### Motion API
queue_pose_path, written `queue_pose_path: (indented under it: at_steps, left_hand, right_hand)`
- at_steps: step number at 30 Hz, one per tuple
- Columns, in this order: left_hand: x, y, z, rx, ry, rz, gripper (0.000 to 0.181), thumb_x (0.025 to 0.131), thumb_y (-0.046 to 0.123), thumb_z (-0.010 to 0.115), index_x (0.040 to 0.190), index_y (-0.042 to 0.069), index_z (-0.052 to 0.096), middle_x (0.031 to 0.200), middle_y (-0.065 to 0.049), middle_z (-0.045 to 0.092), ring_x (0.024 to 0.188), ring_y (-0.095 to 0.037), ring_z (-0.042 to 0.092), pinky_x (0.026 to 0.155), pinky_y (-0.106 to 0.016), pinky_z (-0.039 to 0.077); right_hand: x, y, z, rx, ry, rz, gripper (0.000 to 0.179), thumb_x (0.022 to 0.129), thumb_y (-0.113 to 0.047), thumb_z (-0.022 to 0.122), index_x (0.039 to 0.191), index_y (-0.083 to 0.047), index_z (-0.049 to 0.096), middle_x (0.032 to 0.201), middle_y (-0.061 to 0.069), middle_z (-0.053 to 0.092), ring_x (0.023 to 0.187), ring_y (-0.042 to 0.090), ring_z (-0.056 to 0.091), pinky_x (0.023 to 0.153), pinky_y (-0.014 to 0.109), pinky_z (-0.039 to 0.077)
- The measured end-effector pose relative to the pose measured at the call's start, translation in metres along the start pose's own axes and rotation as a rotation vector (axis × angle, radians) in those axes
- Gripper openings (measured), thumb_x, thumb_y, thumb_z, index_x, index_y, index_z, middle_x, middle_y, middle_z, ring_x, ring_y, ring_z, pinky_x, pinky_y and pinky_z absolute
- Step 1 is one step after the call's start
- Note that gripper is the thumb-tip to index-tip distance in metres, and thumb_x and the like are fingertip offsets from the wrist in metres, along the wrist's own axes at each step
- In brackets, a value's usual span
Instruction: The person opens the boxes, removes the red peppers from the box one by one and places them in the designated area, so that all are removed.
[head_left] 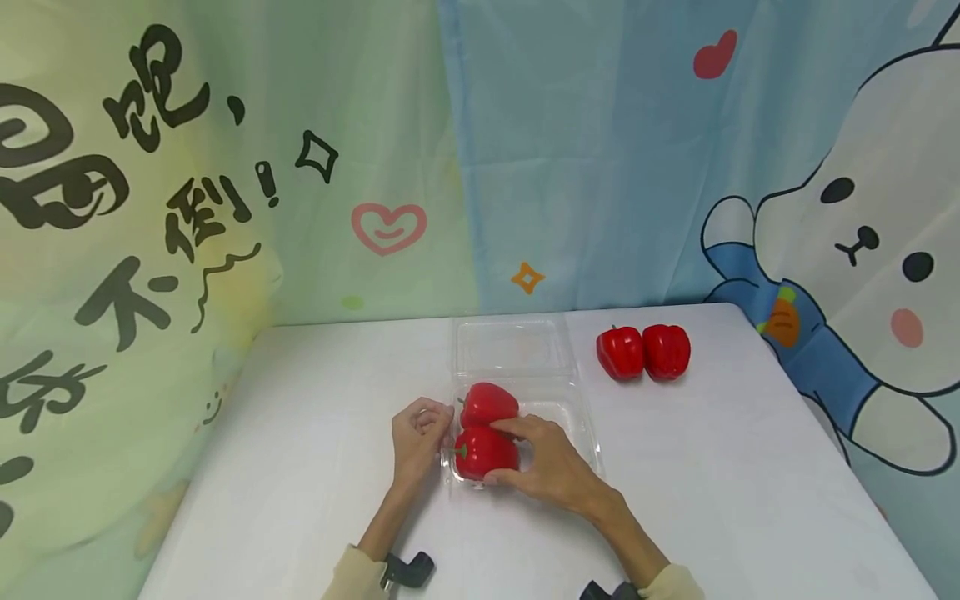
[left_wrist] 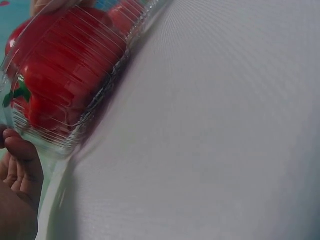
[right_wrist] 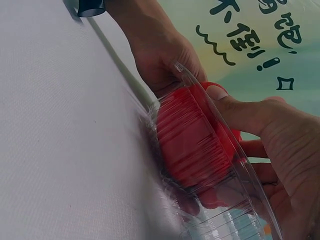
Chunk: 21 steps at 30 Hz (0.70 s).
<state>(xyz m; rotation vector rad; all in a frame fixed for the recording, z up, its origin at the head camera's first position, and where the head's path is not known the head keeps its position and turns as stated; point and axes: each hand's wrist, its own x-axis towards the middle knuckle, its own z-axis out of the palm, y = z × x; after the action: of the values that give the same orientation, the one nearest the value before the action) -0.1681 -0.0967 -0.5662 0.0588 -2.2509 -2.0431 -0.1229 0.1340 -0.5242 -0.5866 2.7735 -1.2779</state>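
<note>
A clear plastic clamshell box [head_left: 581,429] lies unfolded, its lid [head_left: 513,348] laid back toward the curtain. Two red bell peppers are in the left half of its base, one behind the other. My right hand [head_left: 553,468] grips the front bell pepper [head_left: 486,455], thumb on the near side and fingers on the far side; its green stem [left_wrist: 19,93] points left. Behind it is the rear bell pepper [head_left: 489,402]. At the box's left edge, my left hand [head_left: 420,442] pinches the rim with curled fingers.
Two more red bell peppers, a left one [head_left: 620,353] and a right one [head_left: 667,352], stand side by side right of the lid. The white table [head_left: 315,417] ends at a printed curtain [head_left: 360,125] behind and at both sides.
</note>
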Motion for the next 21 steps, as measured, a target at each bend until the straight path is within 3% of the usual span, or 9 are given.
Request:
queue_pose_path:
  at_steps: [10,21]
  left_hand:
    - [0.0002,0.0006,0.0013,0.002,0.006,-0.006,0.017,0.103,0.015,0.075,0.098,0.000,0.071,0.080,-0.026,0.074,0.058,-0.007,0.062,0.055,-0.017,0.049]
    - [-0.0004,0.0016,0.0019,0.016,0.007,-0.002,0.017,0.103,0.016,0.075,0.099,0.000,0.071,0.078,-0.025,0.074,0.057,-0.006,0.061,0.056,-0.017,0.049]
  right_hand:
    - [0.0010,0.0017,-0.0002,0.003,0.015,-0.019,0.075,0.079,-0.044,0.097,0.143,-0.014,0.070,0.139,0.001,0.076,0.120,0.020,0.073,0.096,0.040,0.066]
    - [0.0016,0.0066,-0.0003,0.054,0.073,-0.094,0.072,0.077,-0.039,0.097,0.139,-0.015,0.072,0.139,0.002,0.076,0.121,0.021,0.073,0.094,0.041,0.067]
